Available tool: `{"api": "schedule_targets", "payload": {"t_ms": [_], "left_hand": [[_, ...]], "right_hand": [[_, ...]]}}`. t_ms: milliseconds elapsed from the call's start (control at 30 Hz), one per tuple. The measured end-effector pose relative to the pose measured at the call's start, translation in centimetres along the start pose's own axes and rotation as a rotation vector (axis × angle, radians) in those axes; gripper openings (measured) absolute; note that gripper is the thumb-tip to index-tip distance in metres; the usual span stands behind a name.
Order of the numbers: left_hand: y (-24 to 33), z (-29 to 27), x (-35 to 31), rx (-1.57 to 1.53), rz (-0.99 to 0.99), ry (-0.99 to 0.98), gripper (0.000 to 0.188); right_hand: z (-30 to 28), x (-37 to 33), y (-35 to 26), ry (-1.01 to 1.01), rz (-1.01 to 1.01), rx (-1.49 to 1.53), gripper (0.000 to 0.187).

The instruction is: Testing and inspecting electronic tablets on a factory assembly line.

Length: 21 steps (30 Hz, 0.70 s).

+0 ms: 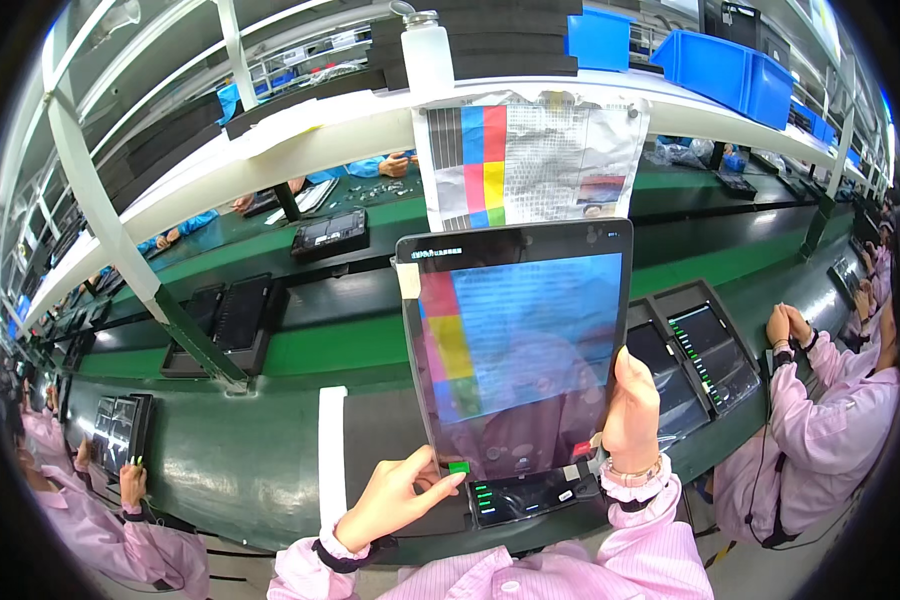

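A black-framed tablet stands raised and tilted in front of me. Its lit screen shows an image of the colour-block chart, with a small green square at lower left and a red one at lower right. My right hand grips its lower right edge. At the lower left corner, my left hand has its fingers at the edge and its thumb close to the green square. Behind the tablet hangs a paper sheet with colour blocks and small print. Below it, another dark device with a lit screen lies partly hidden.
Black trays with tablets lie to the right, and another tray rests farther left. A white strip crosses the green bench. A shelf above carries a white bottle and blue bins. Co-workers in pink sit on both sides.
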<state>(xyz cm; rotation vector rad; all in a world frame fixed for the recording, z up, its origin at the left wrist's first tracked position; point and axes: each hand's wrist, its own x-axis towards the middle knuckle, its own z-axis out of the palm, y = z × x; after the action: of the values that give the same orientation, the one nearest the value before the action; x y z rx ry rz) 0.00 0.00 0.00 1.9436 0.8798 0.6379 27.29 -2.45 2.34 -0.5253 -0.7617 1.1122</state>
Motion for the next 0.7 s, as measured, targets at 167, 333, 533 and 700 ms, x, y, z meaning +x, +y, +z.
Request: {"api": "schedule_targets", "payload": {"t_ms": [167,333,533,700], "left_hand": [[-0.33,0.26,0.06,0.036,0.002,0.064,0.027],[-0.29,0.15,-0.22,0.019,0.014,0.035,0.028],[-0.33,0.14,-0.47,0.003,0.015,0.042,0.027],[-0.36,0.20,-0.45,-0.007,0.012,0.048,0.027]], "right_hand": [[-0.28,0.13,0.16,0.056,0.005,-0.007,0.032],[-0.18,0.12,0.34,0.015,0.007,-0.001,0.033],[0.26,-0.08,0.33,0.015,-0.003,0.005,0.033],[0.51,-0.19,0.35,0.034,-0.014,-0.002,0.031]]}}
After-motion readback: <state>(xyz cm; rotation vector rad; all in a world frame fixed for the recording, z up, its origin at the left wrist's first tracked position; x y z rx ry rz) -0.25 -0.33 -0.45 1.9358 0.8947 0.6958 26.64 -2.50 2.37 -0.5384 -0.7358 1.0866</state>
